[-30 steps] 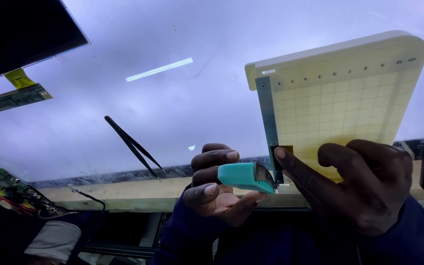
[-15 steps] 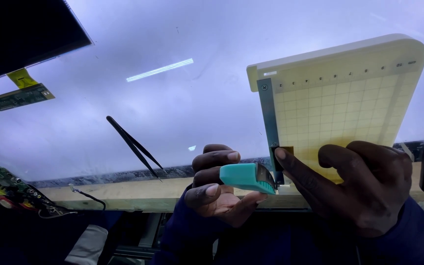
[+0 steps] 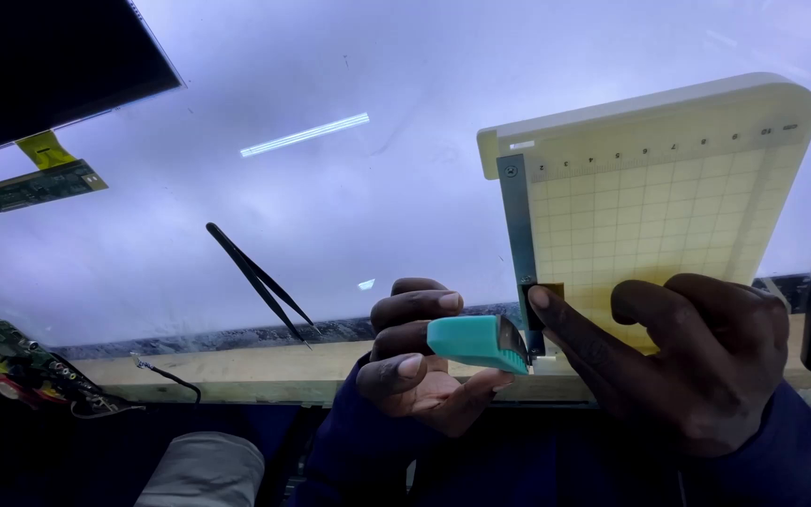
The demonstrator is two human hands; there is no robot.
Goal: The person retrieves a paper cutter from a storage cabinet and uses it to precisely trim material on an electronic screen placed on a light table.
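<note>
Hands at the near table edge. Left hand (image 3: 420, 361): fingers curled tight round a teal scraper (image 3: 477, 342), its dark tip touching the lower left corner of a cream gridded board (image 3: 668, 202). Right hand (image 3: 678, 361): forefinger and thumb pinched on a small dark piece (image 3: 539, 302) at that same corner, against the board's metal edge strip (image 3: 516, 225). Black tweezers (image 3: 257, 279) lie left on the pale glossy tabletop (image 3: 349, 84). Circuit board (image 3: 7, 352) at near left; dark panel (image 3: 44, 66) with a flat cable (image 3: 25, 188) at far left.
</note>
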